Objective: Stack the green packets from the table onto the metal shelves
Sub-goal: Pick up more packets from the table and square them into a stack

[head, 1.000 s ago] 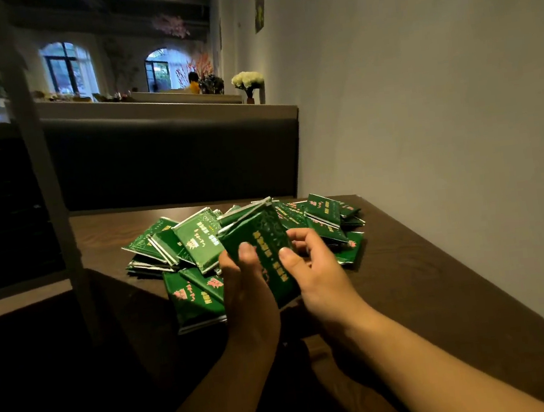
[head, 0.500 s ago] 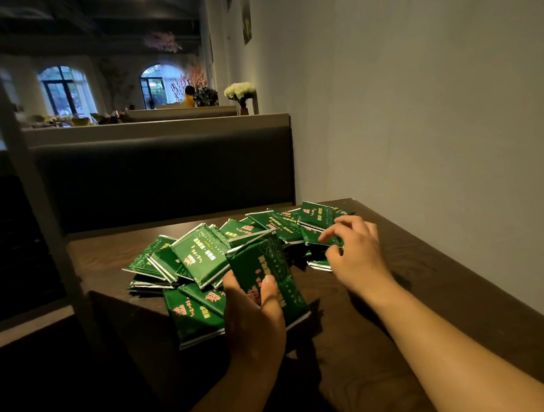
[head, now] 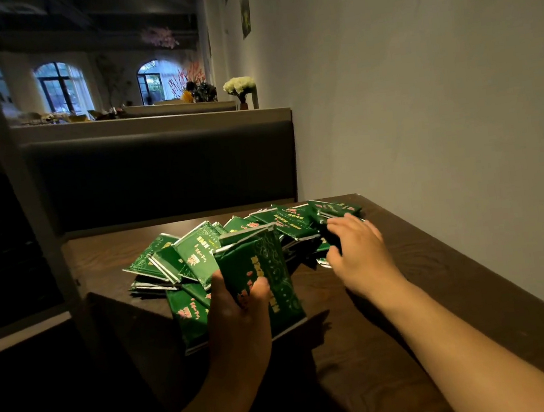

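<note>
Several green packets [head: 198,253] with gold and red print lie in a loose pile on the dark wooden table [head: 405,258]. My left hand [head: 239,314] holds a small stack of green packets [head: 261,271] upright over the near side of the pile, thumb across the front. My right hand [head: 357,250] rests palm down on the pile's right side, fingers curled around a packet [head: 330,238] there. The grip itself is partly hidden by the hand. A pale metal shelf upright [head: 21,187] rises at the left.
A dark padded bench back [head: 165,174] stands behind the table. A plain wall [head: 438,102] runs close along the table's right edge. White flowers in a vase [head: 239,87] sit on the ledge beyond. The area at lower left is dark.
My right hand let go of the held stack, moved right and forward onto the pile's right side, and now curls on a packet. My left hand keeps the stack, slightly lower.
</note>
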Tool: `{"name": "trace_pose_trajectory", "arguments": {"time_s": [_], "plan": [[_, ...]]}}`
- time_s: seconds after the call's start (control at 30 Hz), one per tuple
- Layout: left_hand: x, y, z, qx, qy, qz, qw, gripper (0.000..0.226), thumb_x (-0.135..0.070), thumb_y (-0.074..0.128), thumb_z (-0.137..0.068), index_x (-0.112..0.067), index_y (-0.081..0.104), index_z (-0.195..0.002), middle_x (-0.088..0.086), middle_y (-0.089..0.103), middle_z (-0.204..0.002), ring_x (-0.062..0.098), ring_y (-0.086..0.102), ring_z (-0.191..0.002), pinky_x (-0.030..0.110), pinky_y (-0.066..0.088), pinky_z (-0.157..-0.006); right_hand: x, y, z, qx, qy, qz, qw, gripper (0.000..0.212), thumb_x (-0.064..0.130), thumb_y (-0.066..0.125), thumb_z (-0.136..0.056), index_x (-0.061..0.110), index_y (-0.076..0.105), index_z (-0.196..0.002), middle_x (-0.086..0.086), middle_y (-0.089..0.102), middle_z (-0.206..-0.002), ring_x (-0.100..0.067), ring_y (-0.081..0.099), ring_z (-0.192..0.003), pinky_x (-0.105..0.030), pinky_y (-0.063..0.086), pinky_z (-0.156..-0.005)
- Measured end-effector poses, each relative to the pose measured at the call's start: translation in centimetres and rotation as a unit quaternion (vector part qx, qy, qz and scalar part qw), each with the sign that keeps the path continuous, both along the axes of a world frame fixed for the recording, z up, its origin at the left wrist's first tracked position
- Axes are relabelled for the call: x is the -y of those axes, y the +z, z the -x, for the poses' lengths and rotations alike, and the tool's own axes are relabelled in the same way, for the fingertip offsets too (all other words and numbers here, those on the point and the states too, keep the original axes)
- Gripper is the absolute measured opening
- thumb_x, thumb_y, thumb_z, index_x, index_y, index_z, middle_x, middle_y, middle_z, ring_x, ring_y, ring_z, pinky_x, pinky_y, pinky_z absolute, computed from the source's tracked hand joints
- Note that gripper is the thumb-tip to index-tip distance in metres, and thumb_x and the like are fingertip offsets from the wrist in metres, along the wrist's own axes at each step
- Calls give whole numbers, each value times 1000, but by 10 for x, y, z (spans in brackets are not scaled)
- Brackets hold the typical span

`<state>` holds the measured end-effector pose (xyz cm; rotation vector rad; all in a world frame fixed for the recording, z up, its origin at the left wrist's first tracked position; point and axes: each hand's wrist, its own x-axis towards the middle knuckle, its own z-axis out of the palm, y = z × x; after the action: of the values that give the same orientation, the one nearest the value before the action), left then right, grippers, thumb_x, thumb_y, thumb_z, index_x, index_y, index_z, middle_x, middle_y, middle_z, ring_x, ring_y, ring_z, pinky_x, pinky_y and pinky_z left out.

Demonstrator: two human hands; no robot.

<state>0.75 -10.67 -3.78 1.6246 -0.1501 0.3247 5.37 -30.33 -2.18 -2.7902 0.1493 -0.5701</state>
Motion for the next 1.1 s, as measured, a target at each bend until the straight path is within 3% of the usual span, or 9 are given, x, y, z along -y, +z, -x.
{"name": "trace_pose_trajectory", "arguments": {"time_s": [0.13, 0.27, 0.4, 0.53, 0.63, 0.77, 0.9, 1.0, 1.1], "plan": [[-1, -2, -2, 3, 1, 1, 1000, 19, -10, 58, -91, -16, 50, -108, -4, 60, -91, 6, 60, -79, 12, 44, -59, -3, -2, 1, 21, 16, -27, 999, 45, 13, 48, -96, 11, 49, -141, -1, 46, -145, -16, 36, -138, -31, 26, -116], [0, -1, 1, 37, -5, -17, 999, 34, -23, 61, -90, -22, 51, -122, -9, 61, -111, 1, 57, -103, 11, 42, -76, -4, 3, 3, 172, 22, -43, 984, 41, 1, 59, -89, 5, 59, -129, -8, 58, -133, -23, 53, -124, -32, 37, -110], [-1, 2, 3, 67, -3, -14, 998, 26, -22, 62, -89, -30, 52, -111, -14, 61, -103, -11, 57, -96, 1, 42, -71, -7, 10, 10, 330, 32, -35, 943, 31, -11, 69, -76, 6, 74, -102, -8, 72, -103, -16, 66, -91, -13, 43, -90], [-2, 0, 4, 37, -42, 21, 998, 26, -16, 62, -89, -36, 52, -100, -18, 64, -96, -15, 59, -89, 3, 44, -68, -14, 16, 20, 376, 85, -100, 917, 35, -17, 64, -73, 8, 76, -94, 3, 69, -94, -2, 61, -88, -6, 46, -87], [0, -6, 6, 2, -89, -29, 996, 27, -22, 60, -91, -35, 53, -114, -12, 63, -106, -3, 60, -95, 8, 44, -69, -18, 20, 28, 360, 121, -186, 906, 37, -15, 62, -78, 14, 75, -97, 8, 69, -97, -2, 64, -93, -10, 49, -86], [5, -4, 7, -17, -102, -101, 990, 48, -16, 60, -89, -31, 43, -131, -3, 47, -131, 13, 48, -119, 29, 43, -93, -21, 22, 32, 286, 135, -317, 894, 45, -11, 59, -83, 30, 72, -92, 9, 73, -95, -9, 70, -91, -22, 57, -78], [5, -1, 8, 15, -118, -126, 985, 53, -15, 62, -87, -43, 39, -124, -11, 38, -132, 6, 45, -117, 11, 38, -87, -21, 27, 35, 231, 177, -397, 871, 43, -15, 58, -85, 24, 74, -89, 10, 75, -88, -9, 71, -85, -20, 57, -74], [3, -4, 8, -33, -151, -152, 976, 48, -28, 59, -91, -32, 39, -135, -4, 51, -125, 8, 51, -109, 30, 45, -92, -26, 27, 39, 174, 214, -429, 860, 38, -16, 58, -85, 18, 74, -91, 6, 76, -90, -9, 71, -87, -19, 56, -73], [4, -4, 9, -57, -135, -149, 978, 57, -36, 56, -93, -32, 30, -143, -7, 45, -139, 13, 45, -125, 40, 38, -106, -33, 21, 36, 155, 227, -513, 813, 21, 4, 56, -93, 17, 71, -101, 1, 75, -99, -17, 68, -100, -32, 56, -82]]}}
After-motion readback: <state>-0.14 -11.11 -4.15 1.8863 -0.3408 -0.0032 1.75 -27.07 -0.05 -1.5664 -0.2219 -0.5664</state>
